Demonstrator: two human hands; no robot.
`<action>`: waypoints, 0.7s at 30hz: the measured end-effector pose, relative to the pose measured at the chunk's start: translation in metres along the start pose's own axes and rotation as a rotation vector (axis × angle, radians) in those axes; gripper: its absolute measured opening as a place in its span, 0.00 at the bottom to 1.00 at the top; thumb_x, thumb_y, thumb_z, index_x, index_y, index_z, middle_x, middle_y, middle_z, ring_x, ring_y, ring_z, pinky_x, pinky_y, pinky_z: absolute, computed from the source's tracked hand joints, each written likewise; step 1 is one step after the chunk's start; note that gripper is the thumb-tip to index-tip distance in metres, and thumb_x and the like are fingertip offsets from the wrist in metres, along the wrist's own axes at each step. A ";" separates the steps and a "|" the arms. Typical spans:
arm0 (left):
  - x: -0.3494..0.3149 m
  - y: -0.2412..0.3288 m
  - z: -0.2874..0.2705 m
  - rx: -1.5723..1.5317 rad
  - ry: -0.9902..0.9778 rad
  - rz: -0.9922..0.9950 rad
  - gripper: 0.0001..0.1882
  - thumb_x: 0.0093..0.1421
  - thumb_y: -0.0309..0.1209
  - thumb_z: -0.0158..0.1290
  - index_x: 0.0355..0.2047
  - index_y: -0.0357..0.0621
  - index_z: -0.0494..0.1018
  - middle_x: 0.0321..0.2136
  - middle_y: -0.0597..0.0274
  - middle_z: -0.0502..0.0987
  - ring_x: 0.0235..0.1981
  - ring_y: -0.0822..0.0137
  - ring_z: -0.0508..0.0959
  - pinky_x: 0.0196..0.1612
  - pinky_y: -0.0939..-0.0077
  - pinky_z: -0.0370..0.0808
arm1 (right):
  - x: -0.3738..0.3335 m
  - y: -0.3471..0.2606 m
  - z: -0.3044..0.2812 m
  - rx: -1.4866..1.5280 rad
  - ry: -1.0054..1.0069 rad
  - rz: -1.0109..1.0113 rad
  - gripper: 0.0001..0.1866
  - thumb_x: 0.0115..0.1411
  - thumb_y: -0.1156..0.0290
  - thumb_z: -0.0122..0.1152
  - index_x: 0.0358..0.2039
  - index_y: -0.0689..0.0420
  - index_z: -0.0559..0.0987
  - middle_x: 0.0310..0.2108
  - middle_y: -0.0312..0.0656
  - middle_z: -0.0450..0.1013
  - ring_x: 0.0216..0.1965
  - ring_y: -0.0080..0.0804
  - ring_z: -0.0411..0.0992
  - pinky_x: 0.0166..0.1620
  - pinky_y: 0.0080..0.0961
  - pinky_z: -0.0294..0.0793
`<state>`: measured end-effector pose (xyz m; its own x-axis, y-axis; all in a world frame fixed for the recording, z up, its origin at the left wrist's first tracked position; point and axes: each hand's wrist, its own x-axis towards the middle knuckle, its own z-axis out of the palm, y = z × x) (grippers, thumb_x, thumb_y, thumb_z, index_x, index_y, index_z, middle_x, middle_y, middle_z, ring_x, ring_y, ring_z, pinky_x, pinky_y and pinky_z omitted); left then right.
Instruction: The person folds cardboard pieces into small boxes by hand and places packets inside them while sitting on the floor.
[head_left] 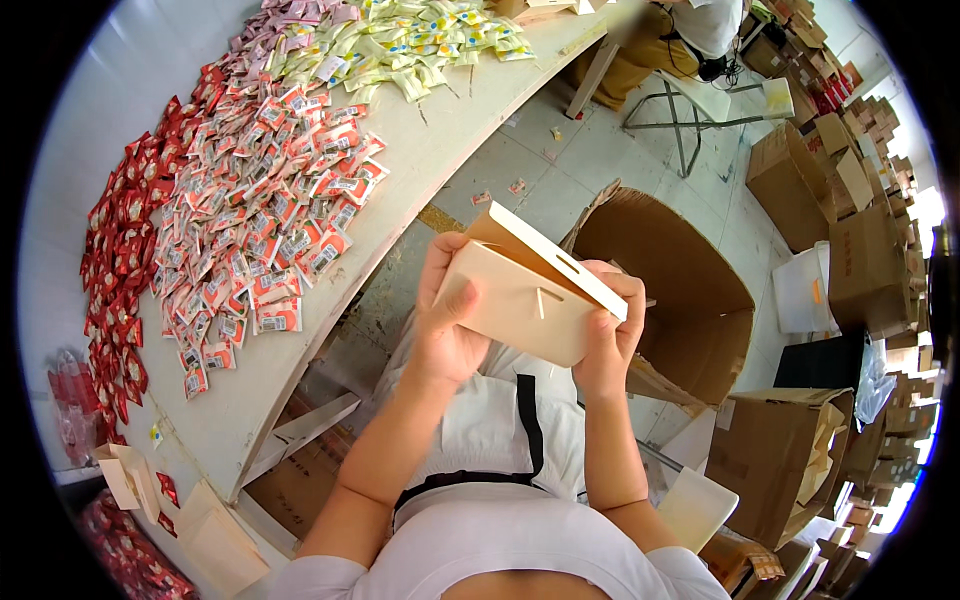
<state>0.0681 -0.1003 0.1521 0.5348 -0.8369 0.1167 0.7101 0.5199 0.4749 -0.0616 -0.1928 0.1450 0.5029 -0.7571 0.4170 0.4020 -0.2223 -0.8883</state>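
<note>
A cream folding paper box [505, 312] is held up in front of my lap, its top panel tilted back and a dark gap showing beneath it. On the near face there is a slot with a narrow strip of card standing out of it. My left hand [445, 325] grips the box's left end, thumb on the near face. At the other end my right hand [608, 340] has its thumb in front and its fingers behind the top panel. The inside of the box is mostly hidden.
The curved table [400, 185] at left bears heaps of orange-white packets [265, 225], red packets [130, 220] and yellow-green packets [420, 45]. Flat cream cartons [215, 535] lie at lower left. A large open cardboard box [690, 290] stands at right; a person [630, 60] sits beyond a folding stool [700, 100].
</note>
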 end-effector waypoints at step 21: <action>-0.020 0.017 -0.015 0.967 -0.223 0.059 0.19 0.58 0.35 0.47 0.48 0.41 0.65 0.42 0.58 0.70 0.38 0.71 0.71 0.40 0.78 0.68 | -0.031 -0.010 -0.013 0.416 0.049 0.804 0.22 0.57 0.55 0.45 0.41 0.63 0.70 0.38 0.44 0.70 0.39 0.30 0.69 0.41 0.28 0.69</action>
<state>0.0765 -0.0724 0.1448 0.3887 -0.8787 0.2773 -0.0475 0.2815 0.9584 -0.0910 -0.1747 0.1387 0.7222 -0.6152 -0.3161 0.1923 0.6177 -0.7626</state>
